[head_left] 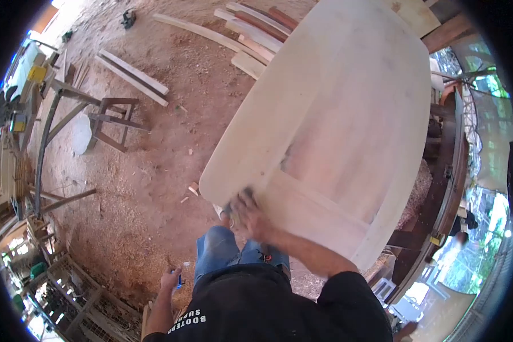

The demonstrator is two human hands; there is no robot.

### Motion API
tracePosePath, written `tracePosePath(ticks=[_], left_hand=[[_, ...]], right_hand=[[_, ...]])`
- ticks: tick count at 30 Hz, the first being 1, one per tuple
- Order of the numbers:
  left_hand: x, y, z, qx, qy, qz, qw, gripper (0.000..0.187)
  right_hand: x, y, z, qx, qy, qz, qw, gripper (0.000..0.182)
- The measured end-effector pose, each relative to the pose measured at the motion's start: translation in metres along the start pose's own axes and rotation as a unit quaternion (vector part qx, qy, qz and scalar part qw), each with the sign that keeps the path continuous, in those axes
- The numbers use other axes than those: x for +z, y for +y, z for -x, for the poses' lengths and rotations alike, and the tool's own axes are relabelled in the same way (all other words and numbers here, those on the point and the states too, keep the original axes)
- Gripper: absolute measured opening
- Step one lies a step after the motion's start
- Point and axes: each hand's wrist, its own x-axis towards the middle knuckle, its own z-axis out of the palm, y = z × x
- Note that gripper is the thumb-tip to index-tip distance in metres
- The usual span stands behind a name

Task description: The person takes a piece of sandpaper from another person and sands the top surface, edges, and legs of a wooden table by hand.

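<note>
A large pale wooden panel [302, 108] with rounded corners and framed inner boards lies in front of me. At its near left corner my right hand [248, 214] presses on the surface, smeared by motion. The fingers look curled over something dark, too blurred to name. My left hand [170, 280] hangs low beside my left leg, away from the panel. Its fingers look closed around a small blue object [180, 280], whose kind I cannot make out.
Wooden planks [256, 31] lie beyond the panel, and two narrow boards [132, 77] rest on the dirt floor. A wooden frame stool [117, 119] and a pale round disc [82, 134] are at left. A dark wooden beam [439, 194] runs along the right.
</note>
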Motion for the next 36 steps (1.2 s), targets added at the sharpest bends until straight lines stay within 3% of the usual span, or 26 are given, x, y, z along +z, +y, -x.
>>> tracePosePath(ticks=[1,4,7,8,10,12,14,15,16,17,19,21,23,24,25,26,27,28,29,30,32,33,34,35,36], left_hand=[[0.0,0.005,-0.003,0.005,0.001,-0.006,1.0,0.053],[0.0,0.007,-0.011,0.03,0.007,-0.015,0.999,0.055],[-0.001,-0.003,-0.027,0.052,0.005,0.021,0.998,0.057],[-0.009,0.011,-0.015,0.042,-0.004,0.052,0.998,0.057],[-0.016,0.03,0.0,0.04,-0.009,0.082,0.996,0.056],[-0.021,0.035,0.004,0.055,-0.01,0.083,0.995,0.054],[-0.014,0.029,-0.008,0.066,0.002,0.04,0.997,0.051],[-0.01,0.023,-0.012,0.068,0.008,0.018,0.997,0.05],[-0.007,0.026,-0.009,0.059,-0.009,0.052,0.997,0.049],[-0.01,0.039,0.004,0.049,-0.026,0.082,0.995,0.047],[-0.014,0.046,0.007,0.041,-0.046,0.105,0.993,0.045],[-0.01,0.038,-0.003,0.043,-0.049,0.099,0.993,0.045],[-0.009,0.022,-0.021,0.046,-0.027,0.068,0.996,0.041],[-0.008,0.017,-0.027,0.048,-0.015,0.053,0.997,0.039],[-0.011,0.02,-0.021,0.05,-0.022,0.083,0.995,0.041],[-0.02,0.038,-0.002,0.052,-0.029,0.112,0.992,0.042],[-0.026,0.049,0.008,0.054,-0.035,0.141,0.988,0.043],[-0.027,0.049,0.007,0.063,-0.036,0.134,0.988,0.045],[-0.029,0.047,0.008,0.071,-0.037,0.123,0.989,0.047],[-0.037,0.046,0.008,0.082,-0.038,0.108,0.99,0.049],[-0.04,0.044,-0.003,0.083,-0.01,0.025,0.996,0.053],[-0.038,0.04,-0.007,0.083,0.0,-0.018,0.996,0.056],[-0.039,0.041,-0.011,0.084,0.001,-0.034,0.996,0.055],[-0.041,0.044,-0.015,0.085,0.003,-0.05,0.995,0.055],[-0.045,0.047,-0.016,0.085,0.005,-0.068,0.994,0.054]], right_hand=[[-0.024,-0.011,0.018,0.0,-0.014,-0.064,0.998,0.065],[0.022,0.105,0.056,-0.035,-0.032,0.017,0.999,0.065],[-0.09,0.209,-0.029,0.201,0.06,0.167,0.963,0.065],[-0.095,0.276,-0.045,0.265,0.126,0.148,0.944,0.075],[-0.132,0.297,-0.073,0.39,0.128,0.121,0.904,0.077],[-0.142,0.197,-0.083,0.336,-0.039,0.264,0.903,0.074],[-0.02,0.212,-0.07,0.221,0.134,0.174,0.95,0.068],[-0.027,0.129,-0.059,0.167,0.167,0.033,0.971,0.065],[-0.018,0.069,-0.042,0.122,-0.013,0.26,0.958,0.06],[0.008,0.035,-0.007,0.054,0.011,0.039,0.998,0.059],[-0.02,-0.014,0.035,0.102,0.013,-0.109,0.989,0.061],[-0.017,0.023,0.084,0.113,0.042,-0.041,0.992,0.063],[-0.055,0.083,0.098,0.183,-0.115,0.071,0.974,0.063],[-0.073,0.128,0.088,0.11,0.079,0.096,0.986,0.059],[-0.075,0.178,0.084,0.183,0.124,0.165,0.961,0.065],[-0.082,0.237,0.075,0.193,0.178,0.178,0.948,0.061],[-0.102,0.258,0.048,0.339,0.177,0.208,0.9,0.059],[-0.123,0.27,0.011,0.405,0.157,0.205,0.877,0.059],[-0.126,0.264,-0.019,0.47,0.134,0.199,0.849,0.059],[-0.101,0.239,-0.04,0.414,0.14,0.245,0.866,0.06],[-0.02,0.211,-0.077,0.244,0.252,0.174,0.92,0.059],[-0.009,0.141,-0.084,0.204,0.281,0.051,0.936,0.058],[-0.001,0.073,-0.079,0.185,0.244,0.015,0.952,0.059],[-0.001,0.017,-0.062,0.173,-0.016,0.231,0.957,0.06],[-0.007,-0.021,-0.033,0.14,0.0,0.038,0.989,0.065]])
